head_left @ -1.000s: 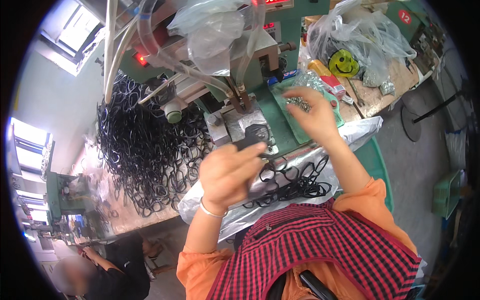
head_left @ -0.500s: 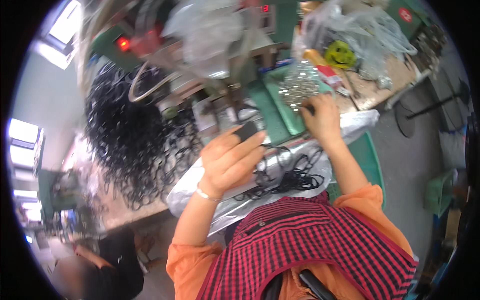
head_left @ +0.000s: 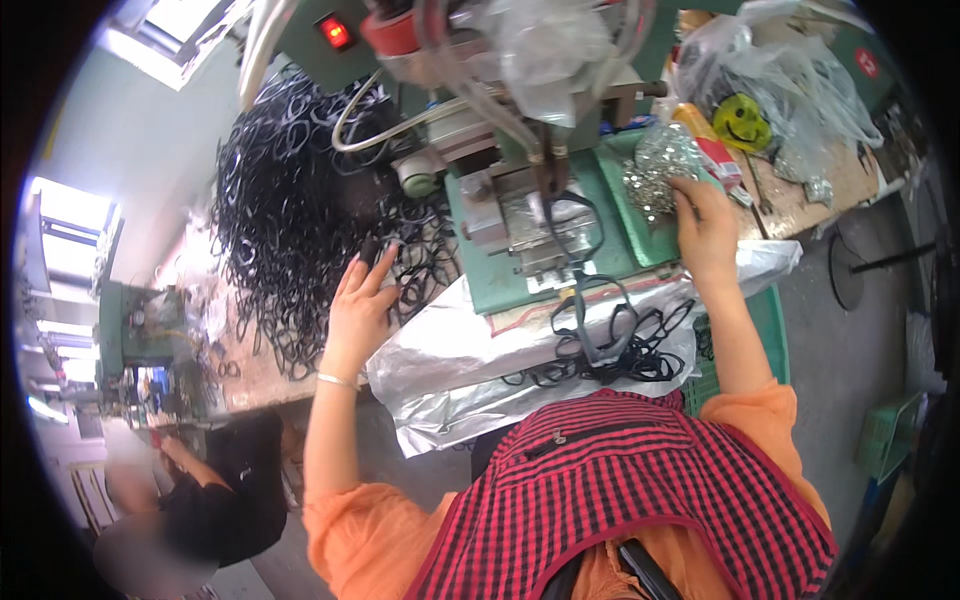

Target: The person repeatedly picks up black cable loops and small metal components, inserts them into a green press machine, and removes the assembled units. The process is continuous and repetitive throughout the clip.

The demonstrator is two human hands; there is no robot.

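My left hand (head_left: 362, 308) reaches to the edge of a big heap of black loop bands (head_left: 290, 190), its fingers apart and a black cover on one fingertip. My right hand (head_left: 708, 232) is at a pile of small shiny metal pieces (head_left: 662, 172), fingertips bent together against it; what they pinch is too small to make out. Between my hands stands a small green press (head_left: 480, 285) with a metal fixture (head_left: 535, 225). A black band (head_left: 603, 225) hangs at its tool and trails forward onto a smaller bunch of black bands (head_left: 640, 362).
Silvery sheeting (head_left: 440, 350) covers the bench's front edge. The metal pieces lie in a green tray (head_left: 625, 190). Clear plastic bags (head_left: 800, 70) and a yellow smiley item (head_left: 742, 122) lie at the back right. Another person (head_left: 220, 490) sits at the lower left.
My left hand has moved left, from in front of the press to the heap of bands. My right hand stays by the metal pieces. The view has shifted.
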